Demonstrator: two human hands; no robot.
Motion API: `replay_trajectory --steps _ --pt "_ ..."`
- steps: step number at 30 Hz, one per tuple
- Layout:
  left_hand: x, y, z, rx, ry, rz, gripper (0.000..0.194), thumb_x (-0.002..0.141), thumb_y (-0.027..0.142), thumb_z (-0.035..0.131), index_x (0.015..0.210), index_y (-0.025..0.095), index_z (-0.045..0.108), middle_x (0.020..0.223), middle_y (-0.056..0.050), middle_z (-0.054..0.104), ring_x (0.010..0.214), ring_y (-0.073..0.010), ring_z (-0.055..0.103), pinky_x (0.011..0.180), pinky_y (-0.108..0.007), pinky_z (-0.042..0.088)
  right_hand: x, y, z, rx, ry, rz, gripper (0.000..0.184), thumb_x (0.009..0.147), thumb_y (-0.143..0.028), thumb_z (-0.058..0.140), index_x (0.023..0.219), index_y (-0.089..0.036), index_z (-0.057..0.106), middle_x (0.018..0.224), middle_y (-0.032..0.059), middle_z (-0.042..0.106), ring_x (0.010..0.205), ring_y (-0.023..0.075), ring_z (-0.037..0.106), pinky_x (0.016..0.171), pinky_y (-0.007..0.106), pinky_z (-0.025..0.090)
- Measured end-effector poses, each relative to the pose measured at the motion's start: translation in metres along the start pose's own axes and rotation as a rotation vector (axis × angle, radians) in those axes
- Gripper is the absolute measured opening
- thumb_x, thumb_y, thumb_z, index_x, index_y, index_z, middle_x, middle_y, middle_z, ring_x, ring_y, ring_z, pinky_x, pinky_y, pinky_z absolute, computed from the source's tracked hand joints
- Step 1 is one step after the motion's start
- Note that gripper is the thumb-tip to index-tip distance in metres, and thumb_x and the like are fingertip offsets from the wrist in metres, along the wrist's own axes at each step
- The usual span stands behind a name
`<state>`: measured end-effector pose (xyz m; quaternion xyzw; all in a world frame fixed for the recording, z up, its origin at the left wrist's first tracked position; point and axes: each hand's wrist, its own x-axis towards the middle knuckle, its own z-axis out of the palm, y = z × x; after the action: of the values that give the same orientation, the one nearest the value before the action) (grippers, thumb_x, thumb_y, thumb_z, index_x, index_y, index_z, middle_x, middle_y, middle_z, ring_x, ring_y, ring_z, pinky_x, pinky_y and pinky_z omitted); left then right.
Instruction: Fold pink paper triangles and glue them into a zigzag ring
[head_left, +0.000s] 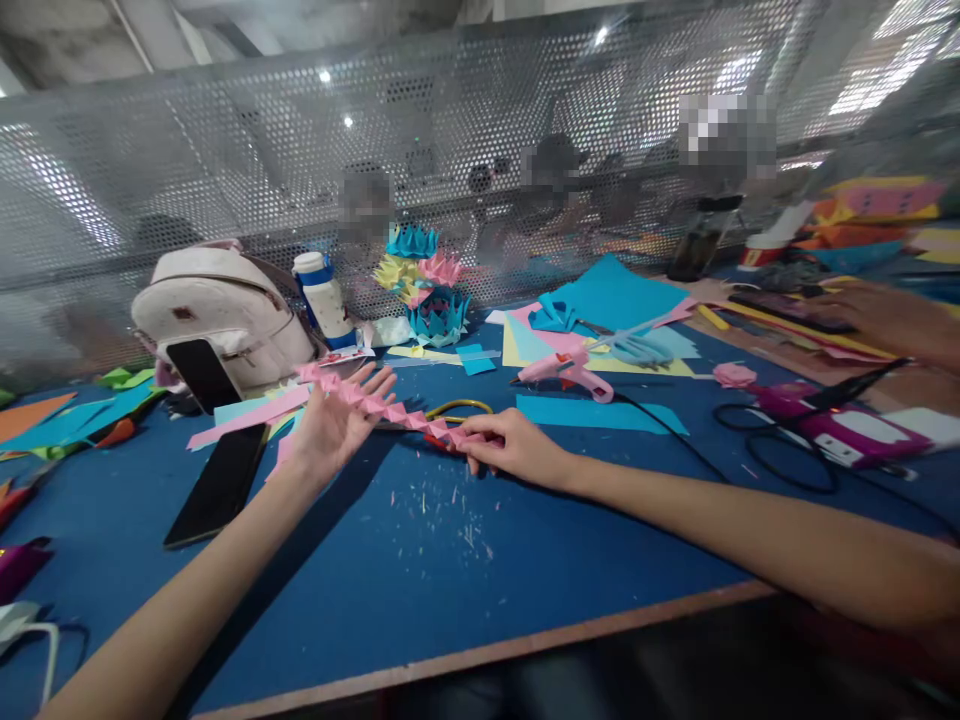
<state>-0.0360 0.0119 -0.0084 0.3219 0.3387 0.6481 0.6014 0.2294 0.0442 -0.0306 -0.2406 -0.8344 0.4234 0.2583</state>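
Observation:
A strip of pink paper folded into a zigzag (384,408) stretches between my two hands above the blue table. My left hand (337,425) is palm up with its fingers spread, and the strip's far part lies across it. My right hand (517,445) pinches the strip's near end between thumb and fingers. Just behind the strip lie scissors with a yellow handle (461,405), partly hidden by it. A pink glue gun (566,372) rests beyond my right hand, near a blue paper strip (600,412).
Phones (217,490), a white backpack (225,310), a bottle (324,300) and folded paper flowers (435,315) stand or lie at the left and back. Coloured sheets (622,290) are behind the glue gun. Cables and a purple device (847,430) lie right, near another person's hand (877,310).

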Motion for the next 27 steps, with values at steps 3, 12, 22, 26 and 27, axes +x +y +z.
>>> replay_trajectory --steps 3,12,22,26,27 --pt "0.0 -0.001 0.0 -0.214 -0.012 -0.023 0.07 0.104 0.058 0.018 0.141 0.008 0.048 0.136 -0.022 0.061 0.125 -0.029 0.061 0.098 -0.039 0.056 0.001 0.005 -0.002 -0.167 0.115 0.004 0.03 0.096 -0.04 0.055 0.088 -0.017 0.073 0.066 0.0016 0.073 0.06 0.0125 0.065 0.063 0.023 0.046" --pt "0.007 -0.001 -0.012 -0.358 0.089 0.019 0.046 0.109 0.04 0.025 0.133 0.018 0.057 0.109 -0.012 0.076 0.102 -0.0197 0.074 0.087 -0.028 0.06 0.004 0.016 -0.004 -0.194 0.193 0.058 0.022 0.09 -0.037 0.063 0.103 -0.022 0.073 0.071 -0.0006 0.074 0.068 0.0155 0.067 0.065 0.026 0.045" --pt "-0.005 0.012 -0.001 -0.488 0.126 -0.017 0.047 0.11 0.033 0.021 0.108 0.015 0.065 0.067 -0.002 0.069 0.059 -0.0112 0.071 0.055 -0.019 0.058 0.012 0.016 -0.007 0.302 0.271 0.051 0.034 0.07 -0.04 0.082 0.09 -0.017 0.066 0.077 0.0012 0.068 0.055 0.0107 0.056 0.052 0.025 0.046" --pt "-0.009 0.014 0.004 -0.533 0.104 -0.035 0.048 0.11 0.034 0.02 0.099 0.014 0.063 0.062 0.0 0.063 0.054 -0.0085 0.066 0.052 -0.015 0.056 0.013 0.015 -0.007 0.335 0.317 0.023 0.037 0.065 -0.034 0.086 0.092 -0.018 0.067 0.081 0.0008 0.066 0.068 0.0112 0.058 0.062 0.025 0.048" --pt "-0.01 0.014 0.005 -0.539 0.098 -0.04 0.049 0.11 0.034 0.02 0.097 0.013 0.062 0.061 0.0 0.062 0.053 -0.0079 0.064 0.051 -0.014 0.055 0.013 0.015 -0.007 0.337 0.317 0.01 0.036 0.065 -0.033 0.086 0.092 -0.018 0.067 0.083 0.0007 0.067 0.07 0.0111 0.058 0.065 0.025 0.048"
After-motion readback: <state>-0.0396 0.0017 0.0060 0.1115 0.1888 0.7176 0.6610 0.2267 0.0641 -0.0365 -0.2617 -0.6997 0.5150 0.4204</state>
